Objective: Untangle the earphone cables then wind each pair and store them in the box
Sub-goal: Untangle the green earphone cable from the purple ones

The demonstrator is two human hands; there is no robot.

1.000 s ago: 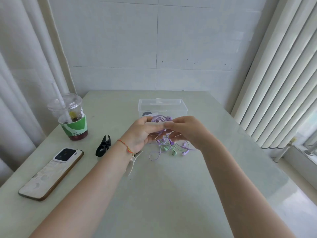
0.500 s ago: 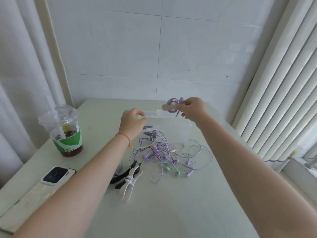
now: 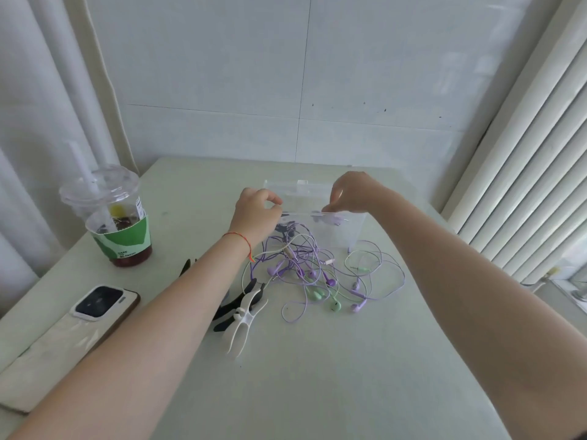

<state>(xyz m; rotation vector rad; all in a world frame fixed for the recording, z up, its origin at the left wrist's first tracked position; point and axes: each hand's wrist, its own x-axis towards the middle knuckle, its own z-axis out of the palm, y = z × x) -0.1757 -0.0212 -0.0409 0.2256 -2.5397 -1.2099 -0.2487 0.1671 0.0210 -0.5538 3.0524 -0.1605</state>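
box (image 3: 344, 231): clear, far-center of the table, just behind the tangle
right hand (image 3: 351, 193): over its rim, fingers curled down inside, grip unclear tbh
left hand (image 3: 255, 211): loosely curled, holding nothing
loose earphones (image 3: 320, 274): purple/green mess, near side of box

Both hands reach over a clear plastic box (image 3: 336, 231) at the far middle of the counter (image 3: 317, 376). The right hand (image 3: 349, 193) has its fingers bent down at the box's near rim, just above a wound purple earphone bundle (image 3: 333, 220) inside; whether it touches the bundle cannot be told. The left hand (image 3: 255, 212), loosely curled with a red string at the wrist, hovers at the box's left end. Just nearer than the hands lies a tangle of purple and green earphone cables (image 3: 320, 274). Beneath the left forearm rest a white clip (image 3: 243, 322) and a black clip (image 3: 230, 308). Farther left stand an iced drink cup (image 3: 111, 217) and a phone (image 3: 101, 304).
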